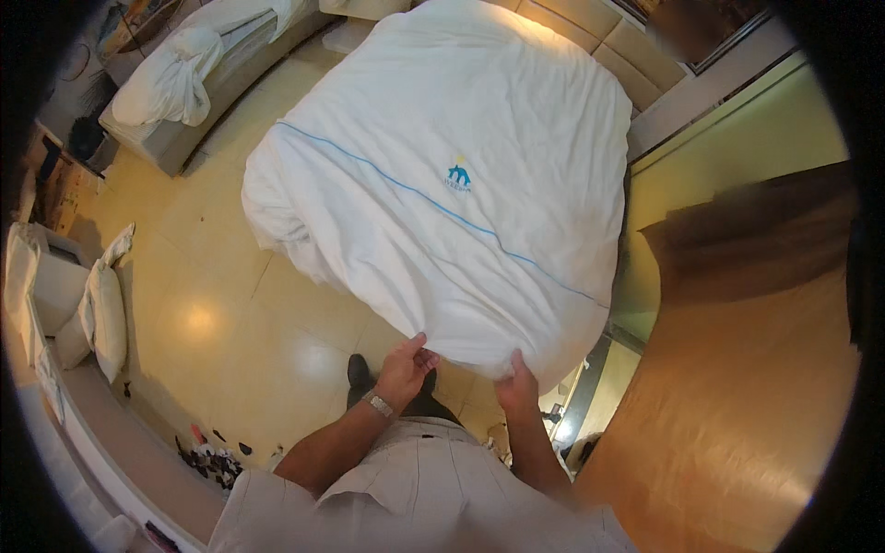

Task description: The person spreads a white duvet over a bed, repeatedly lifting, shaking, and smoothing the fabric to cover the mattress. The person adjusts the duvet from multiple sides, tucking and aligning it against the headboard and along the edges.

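Note:
A large white duvet cover (387,138) with a thin blue line across it and a small blue and yellow emblem is spread over a bed. At its near edge, my left hand (406,367) pinches the fabric between thumb and fingers; a metal watch sits on that wrist. A short way to the right, my right hand (518,382) grips the same edge, thumb on top and fingers hidden under the cloth. The fabric between the hands is drawn toward me, with soft creases running away from them. The mattress beneath is hidden.
Tiled floor (212,276) lies left of the bed. Bunched white cloth (175,78) rests on a long beige sofa (171,143) at the far left. Pillows (106,318) lean at the left. Small dark items (217,461) litter the floor. A brown curtain (728,396) hangs at right.

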The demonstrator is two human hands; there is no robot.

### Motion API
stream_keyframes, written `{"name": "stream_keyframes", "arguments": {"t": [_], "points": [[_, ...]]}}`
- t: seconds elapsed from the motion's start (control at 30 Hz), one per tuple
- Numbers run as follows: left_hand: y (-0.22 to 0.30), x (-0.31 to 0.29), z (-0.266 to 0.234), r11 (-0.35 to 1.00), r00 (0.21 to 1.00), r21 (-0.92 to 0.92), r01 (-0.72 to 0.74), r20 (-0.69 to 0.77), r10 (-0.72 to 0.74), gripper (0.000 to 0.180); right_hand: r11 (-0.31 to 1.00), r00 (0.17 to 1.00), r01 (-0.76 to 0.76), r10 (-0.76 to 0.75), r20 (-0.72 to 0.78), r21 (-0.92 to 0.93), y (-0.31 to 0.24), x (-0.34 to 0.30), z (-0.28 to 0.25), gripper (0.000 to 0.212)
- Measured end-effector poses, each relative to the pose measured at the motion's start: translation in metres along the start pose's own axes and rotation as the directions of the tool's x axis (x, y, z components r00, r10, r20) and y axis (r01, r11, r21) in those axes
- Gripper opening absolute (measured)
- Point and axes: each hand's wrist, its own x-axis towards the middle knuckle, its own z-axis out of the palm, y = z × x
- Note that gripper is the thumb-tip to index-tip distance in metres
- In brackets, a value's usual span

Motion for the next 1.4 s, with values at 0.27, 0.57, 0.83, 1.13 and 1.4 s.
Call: {"name": "stream_keyframes", "arguments": {"t": [0.27, 0.57, 0.83, 1.13, 1.4], "points": [[0.031, 0.074, 0.008, 0.944, 0.997, -0.330, -0.020, 0.066, 0.045, 0.022, 0.998, 1.000, 0.015, -0.015, -0.012, 0.061, 0.000, -0.005, -0.035, 0.036], [0.145, 0.145, -0.067, 0.778, 0.936, -0.612, -0.143, 0.172, 0.307, 0.049, 0.999, 0.999, 0.026, -0.027, 0.029, 0.039, 0.023, -0.014, -0.017, 0.032], [0.140, 0.045, -0.192, 0.888, 0.902, -0.166, -0.429, -0.127, 0.412, 0.038, 0.845, 0.889, 0.415, -0.299, 0.345, -0.336, 0.077, 0.034, -0.081, 0.033], [0.157, 0.035, -0.199, 0.816, 0.838, -0.195, -0.543, -0.070, 0.541, 0.040, 0.891, 0.976, 0.152, -0.068, 0.205, -0.428, 0.074, 0.053, -0.090, 0.041], [0.196, -0.066, -0.150, 0.633, 0.632, 0.043, -0.773, 0.133, 0.763, 0.043, 0.958, 0.968, -0.237, 0.219, -0.119, -0.162, 0.068, 0.029, -0.062, 0.041]]}}
